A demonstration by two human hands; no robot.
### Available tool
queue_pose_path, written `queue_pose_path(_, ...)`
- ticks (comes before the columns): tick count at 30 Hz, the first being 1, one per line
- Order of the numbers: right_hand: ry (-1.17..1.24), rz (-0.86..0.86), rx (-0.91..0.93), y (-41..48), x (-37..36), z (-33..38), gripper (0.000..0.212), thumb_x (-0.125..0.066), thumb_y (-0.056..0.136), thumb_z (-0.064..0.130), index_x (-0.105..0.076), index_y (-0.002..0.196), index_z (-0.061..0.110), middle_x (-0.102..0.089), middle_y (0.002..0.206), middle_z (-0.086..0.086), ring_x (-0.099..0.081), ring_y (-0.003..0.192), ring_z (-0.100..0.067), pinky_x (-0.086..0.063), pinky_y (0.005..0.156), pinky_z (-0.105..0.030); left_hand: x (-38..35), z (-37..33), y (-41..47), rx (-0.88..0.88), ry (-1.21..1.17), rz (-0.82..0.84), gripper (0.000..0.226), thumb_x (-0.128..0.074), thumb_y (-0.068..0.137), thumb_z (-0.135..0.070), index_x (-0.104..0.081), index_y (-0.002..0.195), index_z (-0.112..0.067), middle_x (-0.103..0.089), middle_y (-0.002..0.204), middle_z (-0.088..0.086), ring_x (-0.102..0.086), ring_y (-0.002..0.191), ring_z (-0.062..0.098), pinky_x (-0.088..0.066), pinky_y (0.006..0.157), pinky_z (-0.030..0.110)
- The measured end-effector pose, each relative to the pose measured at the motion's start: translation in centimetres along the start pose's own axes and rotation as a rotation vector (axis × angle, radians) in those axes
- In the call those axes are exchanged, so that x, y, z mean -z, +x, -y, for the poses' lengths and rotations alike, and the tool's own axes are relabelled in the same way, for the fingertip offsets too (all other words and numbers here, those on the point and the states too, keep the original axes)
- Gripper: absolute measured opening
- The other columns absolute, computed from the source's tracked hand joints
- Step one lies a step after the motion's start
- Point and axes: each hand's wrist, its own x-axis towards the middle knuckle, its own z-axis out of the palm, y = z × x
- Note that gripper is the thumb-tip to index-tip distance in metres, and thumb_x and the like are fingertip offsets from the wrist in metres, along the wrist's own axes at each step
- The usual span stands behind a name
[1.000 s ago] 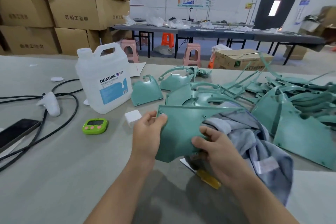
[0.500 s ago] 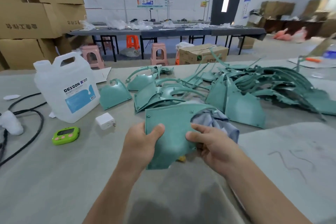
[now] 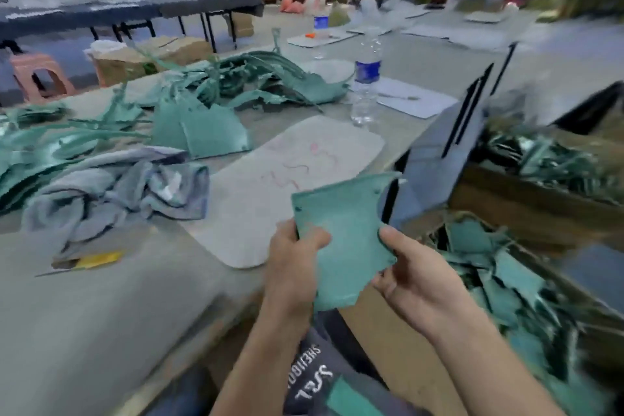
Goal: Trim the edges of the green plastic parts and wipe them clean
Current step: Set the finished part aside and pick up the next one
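Both hands pinch one green part (image 3: 341, 240): left grip (image 3: 293, 257) on its left edge, right grip (image 3: 405, 270) on its right. It hangs past the table (image 3: 101, 307) edge; the box (image 3: 506, 280) of parts sits to my right, nearest my right hand.

The single head-worn camera is looking forward and down from close above the left hand (image 3: 293, 267) and right hand (image 3: 415, 280), facing across the table (image 3: 101, 307) edge toward a box (image 3: 506, 213) on the right.

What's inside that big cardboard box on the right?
The box holds a heap of green parts, jumbled and blurred. Whatever lies beneath the top layer is covered.
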Motion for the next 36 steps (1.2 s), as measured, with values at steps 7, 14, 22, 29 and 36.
queue_pose_path(7,0.318,-0.388,0.026,-6.9,15.0,-1.0,0.044,-0.056,0.087,0.003,-0.061,0.130,-0.001,-0.069,0.127,-0.021,-0.064,0.121,-0.039,-0.058,0.092,-0.053,-9.6,10.2,-1.1,0.082,0.347,0.439,0.048,-0.064,0.076,0.002,-0.068,0.101,-0.039,-0.078,0.096,-0.013,-0.075,0.087,0.009,-0.057,0.064,0.023)
queue_pose_path(14,0.400,-0.737,0.003,-8.3,23.7,-1.7,0.029,-0.052,0.100,0.003,-0.059,0.128,-0.003,-0.073,0.113,-0.025,-0.069,0.109,-0.039,-0.054,0.098,-0.048,-16.2,17.8,-1.2,0.400,0.473,0.543,0.032,-0.058,0.095,-0.008,-0.068,0.117,-0.029,-0.076,0.105,-0.004,-0.075,0.089,0.019,-0.062,0.079,0.049)
queue_pose_path(22,0.318,-0.844,-0.172,-4.9,28.3,0.3,0.050,-0.059,0.102,0.029,-0.047,0.141,0.000,-0.062,0.120,-0.025,-0.063,0.112,-0.037,-0.052,0.096,-0.048,-18.8,19.0,-1.4,0.379,0.556,0.551,0.054,-0.062,0.096,-0.031,-0.045,0.147,-0.029,-0.048,0.148,-0.004,-0.047,0.121,0.009,-0.037,0.096,0.030)
queue_pose_path(29,0.184,-0.600,-0.165,-1.6,19.6,-1.6,0.024,-0.058,0.099,0.017,-0.069,0.117,0.006,-0.074,0.078,-0.008,-0.065,0.058,-0.016,-0.054,0.054,-0.026,-16.7,17.5,0.3,0.310,0.520,0.403,0.041,-0.056,0.096,-0.016,-0.060,0.134,-0.031,-0.060,0.137,-0.005,-0.072,0.093,0.025,-0.059,0.077,0.038)
queue_pose_path(36,0.042,-0.448,0.042,-1.4,10.5,1.1,0.012,-0.060,0.095,0.006,-0.071,0.089,0.008,-0.064,0.061,-0.002,-0.059,0.048,-0.011,-0.051,0.057,-0.026,-13.8,10.3,1.3,0.054,0.546,0.253,0.028,-0.057,0.088,-0.022,-0.076,0.089,-0.043,-0.077,0.082,-0.010,-0.074,0.070,0.008,-0.060,0.058,0.029)
